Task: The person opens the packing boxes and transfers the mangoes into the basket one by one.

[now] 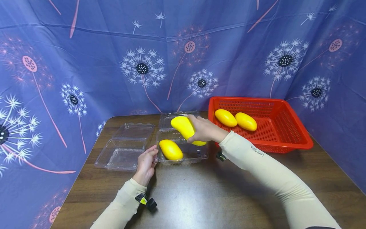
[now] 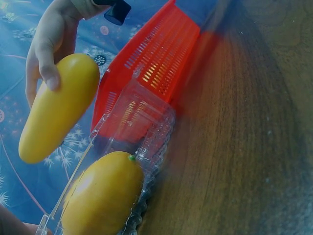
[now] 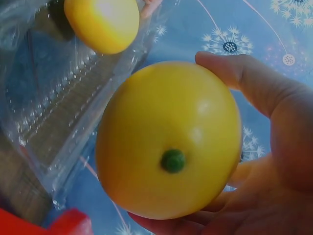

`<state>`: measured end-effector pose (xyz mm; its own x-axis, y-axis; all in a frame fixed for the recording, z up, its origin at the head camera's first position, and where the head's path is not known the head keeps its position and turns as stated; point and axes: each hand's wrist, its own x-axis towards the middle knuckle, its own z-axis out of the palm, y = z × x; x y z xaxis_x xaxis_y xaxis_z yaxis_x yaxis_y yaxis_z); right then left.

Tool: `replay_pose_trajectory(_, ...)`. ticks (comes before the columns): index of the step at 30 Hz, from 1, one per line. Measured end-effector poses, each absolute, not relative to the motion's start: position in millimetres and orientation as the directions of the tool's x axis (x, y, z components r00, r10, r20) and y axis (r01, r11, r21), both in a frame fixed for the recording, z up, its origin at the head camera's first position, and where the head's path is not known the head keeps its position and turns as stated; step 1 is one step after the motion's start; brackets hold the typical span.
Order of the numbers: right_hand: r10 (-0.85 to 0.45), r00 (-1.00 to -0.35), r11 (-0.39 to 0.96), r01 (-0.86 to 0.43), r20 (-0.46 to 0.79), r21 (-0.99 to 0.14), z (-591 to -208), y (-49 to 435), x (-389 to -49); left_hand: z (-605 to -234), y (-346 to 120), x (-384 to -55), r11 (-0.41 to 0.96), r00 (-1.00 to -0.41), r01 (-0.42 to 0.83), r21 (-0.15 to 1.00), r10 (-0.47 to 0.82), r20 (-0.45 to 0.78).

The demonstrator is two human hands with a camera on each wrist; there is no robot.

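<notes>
My right hand [image 1: 204,128] grips a yellow mango [image 1: 183,126] above a clear plastic clamshell box [image 1: 190,155]. Its green stem end shows in the right wrist view, with thumb and fingers around the fruit [image 3: 168,127]. A second mango [image 1: 171,149] lies inside the box, at the left. The left hand [image 1: 146,163] holds the box by its left edge; most of that hand is out of the left wrist view. The lid [image 1: 167,121] stands open at the back, partly hidden behind the held mango.
Left of the box sits another open clear clamshell [image 1: 123,157] on the wooden table [image 1: 183,197]. At the right is a red slotted basket [image 1: 286,124] with two mangoes [image 1: 226,118] in its left part. A blue patterned cloth [image 1: 108,79] hangs behind the table.
</notes>
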<state>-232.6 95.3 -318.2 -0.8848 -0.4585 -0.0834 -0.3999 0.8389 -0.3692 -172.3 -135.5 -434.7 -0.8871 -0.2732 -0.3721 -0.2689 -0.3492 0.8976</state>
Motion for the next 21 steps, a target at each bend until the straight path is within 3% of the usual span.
replay_pose_trajectory(21, -0.408, -0.909, 0.863, -0.354, -0.086, -0.361, -285, 128, -250, -436, -136, -174, -0.35, -0.889, -0.271, 0.897, -0.266, -0.373)
